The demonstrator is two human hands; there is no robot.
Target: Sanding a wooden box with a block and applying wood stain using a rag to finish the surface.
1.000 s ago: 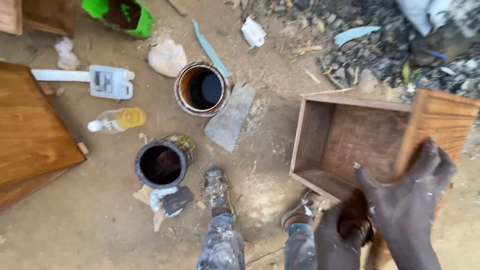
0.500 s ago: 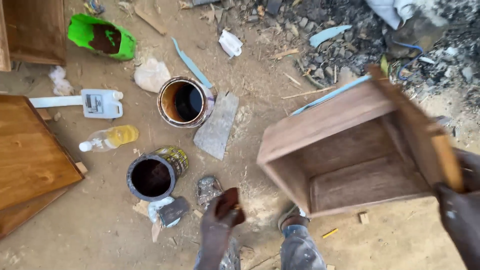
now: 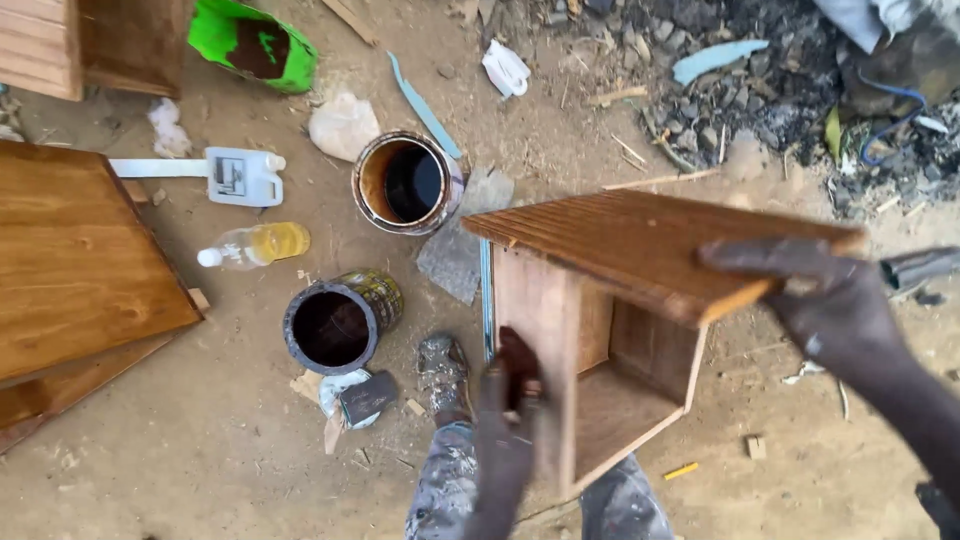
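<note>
Since half a second ago you have turned the wooden box (image 3: 640, 300) so its ridged outer panel faces up and its open side faces down toward you; it has also come closer to the middle of the view. Your right hand (image 3: 830, 300) lies clamped over the far right edge of that top panel, fingers spread across the grooves. Your left hand (image 3: 510, 400) grips the lower left upright edge of the box, fingers wrapped round the board. The box hangs in the air above the sandy ground, just right of the rusty open tin (image 3: 405, 182) and the dark tin (image 3: 335, 325), with a yellow-liquid bottle (image 3: 255, 245) further left.
</note>
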